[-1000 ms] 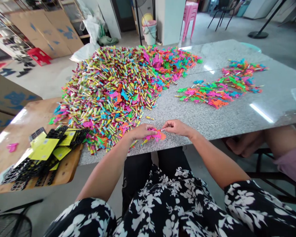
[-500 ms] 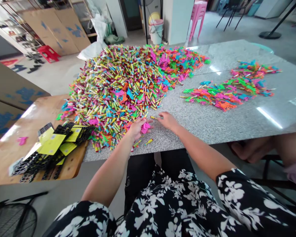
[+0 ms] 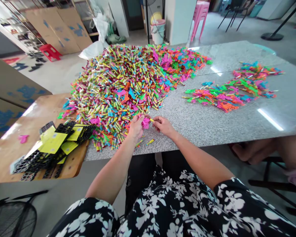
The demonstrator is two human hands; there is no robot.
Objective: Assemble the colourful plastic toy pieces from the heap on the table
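Observation:
Between finger and thumb, my left hand (image 3: 136,126) holds a pink plastic piece (image 3: 145,123) with cut-out shapes. Close on its right, my right hand (image 3: 162,125) pinches a small yellow-wrapped tube (image 3: 151,120), its end by the pink piece. Whether the two parts touch I cannot tell. Behind both hands rises a big heap of similar small tubes (image 3: 108,85), mixed with bright plastic pieces (image 3: 124,94). One loose tube (image 3: 150,142) lies on the granite table (image 3: 177,141) near its front edge.
Rows of coloured pieces with tubes (image 3: 222,95) lie to the right. Black plastic racks with yellow cards (image 3: 54,143) are piled on the wooden table (image 3: 5,164) at left, near a pink piece (image 3: 23,138). Another person's bare leg (image 3: 263,149) shows at the right edge.
My hands have come together, bringing the tube up to the pink piece. My left fingers have closed more firmly around the pink piece. The view has shifted slightly.

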